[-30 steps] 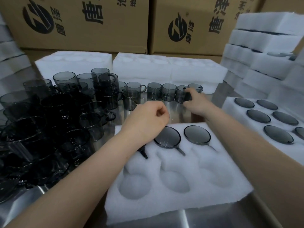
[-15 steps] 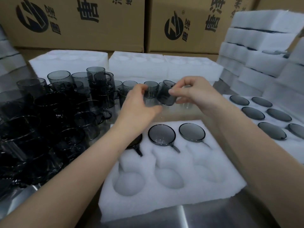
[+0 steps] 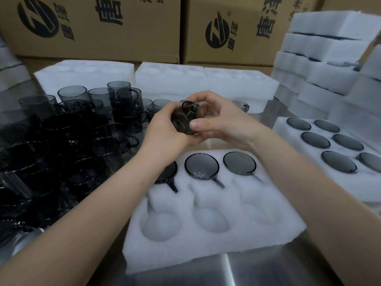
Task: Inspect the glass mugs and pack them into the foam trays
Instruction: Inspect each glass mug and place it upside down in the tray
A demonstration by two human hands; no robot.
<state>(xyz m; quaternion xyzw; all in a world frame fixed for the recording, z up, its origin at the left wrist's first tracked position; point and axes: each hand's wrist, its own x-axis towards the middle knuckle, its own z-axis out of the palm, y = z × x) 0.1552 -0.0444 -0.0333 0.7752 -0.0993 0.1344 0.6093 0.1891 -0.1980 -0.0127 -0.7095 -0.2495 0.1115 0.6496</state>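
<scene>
**One mug in two hands, three packed in front**

We see both hands meeting above the tabletop [image 3: 257,271], just beyond the near foam tray [image 3: 216,242]. The left hand [image 3: 165,131] and right hand [image 3: 220,122] together grip one smoky glass mug [image 3: 183,120], tilted with its handle uppermost. The fingers [image 3: 206,98] of both hands curl round it, and the right thumb presses on its wall.

In the near tray we count six pockets. The back three hold packed mugs [image 3: 201,166], the leftmost partly hidden by the left forearm. The front three show bare foam.

The right-hand tray [image 3: 285,134] shows six seated mugs and is cut off by the frame edge. Loose mugs [image 3: 72,129] crowd the tabletop at left, too dark and overlapping to count. Behind them we count three flat foam trays [image 3: 171,77] and two cardboard boxes [image 3: 123,27]. Stacked foam [image 3: 321,58] rises at far right.
</scene>
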